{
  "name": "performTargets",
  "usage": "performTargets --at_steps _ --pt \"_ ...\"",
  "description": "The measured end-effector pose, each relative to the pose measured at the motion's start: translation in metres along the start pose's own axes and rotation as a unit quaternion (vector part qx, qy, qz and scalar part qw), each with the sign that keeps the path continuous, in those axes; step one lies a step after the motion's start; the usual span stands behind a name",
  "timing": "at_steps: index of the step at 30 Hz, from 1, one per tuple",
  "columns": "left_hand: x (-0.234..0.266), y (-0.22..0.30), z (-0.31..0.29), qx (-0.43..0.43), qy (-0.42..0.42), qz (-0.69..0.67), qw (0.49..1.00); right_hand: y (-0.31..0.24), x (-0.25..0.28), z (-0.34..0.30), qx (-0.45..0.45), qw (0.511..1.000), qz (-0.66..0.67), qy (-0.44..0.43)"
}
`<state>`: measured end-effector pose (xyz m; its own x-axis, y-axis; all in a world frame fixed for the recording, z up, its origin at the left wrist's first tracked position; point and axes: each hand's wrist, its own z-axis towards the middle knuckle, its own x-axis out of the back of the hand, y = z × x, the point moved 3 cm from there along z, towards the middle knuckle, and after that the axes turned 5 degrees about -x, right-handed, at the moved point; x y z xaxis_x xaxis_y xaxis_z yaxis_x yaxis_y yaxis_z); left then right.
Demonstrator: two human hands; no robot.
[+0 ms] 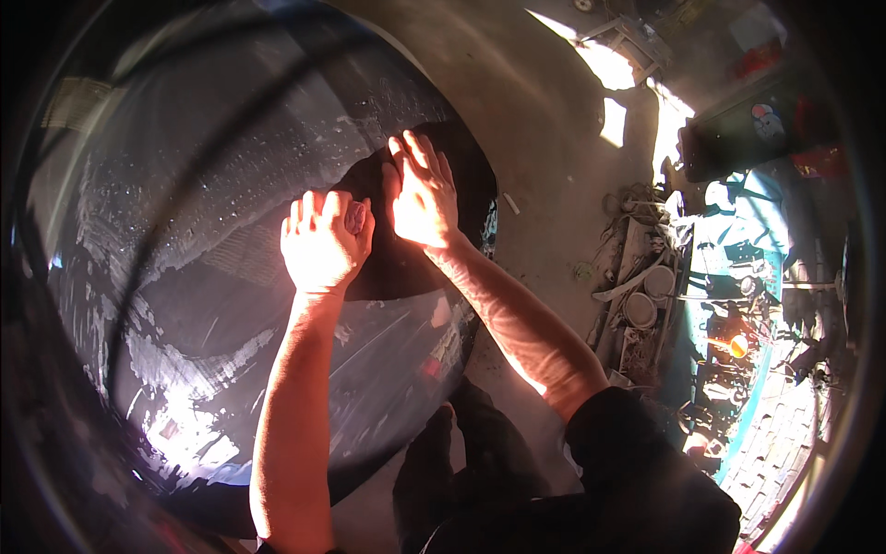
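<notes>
Below me a large dark, curved panel [212,314], like part of a car body, carries pale scuffs, smears and small light specks. My left hand [318,240] rests on it with bent fingers closed around a small reddish-brown, crumpled-looking piece [356,218]; what it is exactly I cannot make out. Just right of it and a little farther off, my right hand [423,194] lies palm down with fingers stretched out, near the panel's right edge. Nothing shows in that hand. A dark shadow falls around both hands.
Bare floor [535,157] runs along the panel's right side, with bright sun patches farther off. At right stand a cluttered teal surface [738,406] and round containers [639,309] among loose pieces. My dark-clothed legs [461,443] are close to the panel's near edge.
</notes>
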<state>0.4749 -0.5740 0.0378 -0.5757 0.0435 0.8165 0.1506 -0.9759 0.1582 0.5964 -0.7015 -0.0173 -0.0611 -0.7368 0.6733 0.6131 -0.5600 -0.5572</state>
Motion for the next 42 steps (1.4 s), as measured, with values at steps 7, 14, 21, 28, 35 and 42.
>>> performTargets --at_steps 7,14,21,28,35,42 --pt "-0.007 0.000 -0.005 -0.033 0.016 -0.013 0.999 0.026 0.071 -0.166 -0.068 0.997 -0.002 -0.045" --pt "-0.009 0.004 0.002 -0.032 -0.003 -0.002 0.999 0.073 0.009 0.006 -0.066 0.995 -0.074 0.009" --pt "-0.020 0.007 0.015 -0.048 -0.031 0.005 0.998 0.033 0.074 -0.126 -0.050 0.994 0.018 -0.091" --pt "-0.070 0.018 0.109 -0.055 0.008 -0.006 0.998 0.076 -0.001 0.070 -0.072 0.995 -0.050 -0.037" --pt "-0.110 0.028 0.144 -0.090 -0.041 -0.052 0.994 0.076 0.058 -0.065 -0.031 0.989 0.021 -0.143" --pt "-0.069 -0.013 0.123 -0.016 0.012 0.006 1.000 0.079 -0.043 0.167 -0.051 0.993 -0.051 -0.097"
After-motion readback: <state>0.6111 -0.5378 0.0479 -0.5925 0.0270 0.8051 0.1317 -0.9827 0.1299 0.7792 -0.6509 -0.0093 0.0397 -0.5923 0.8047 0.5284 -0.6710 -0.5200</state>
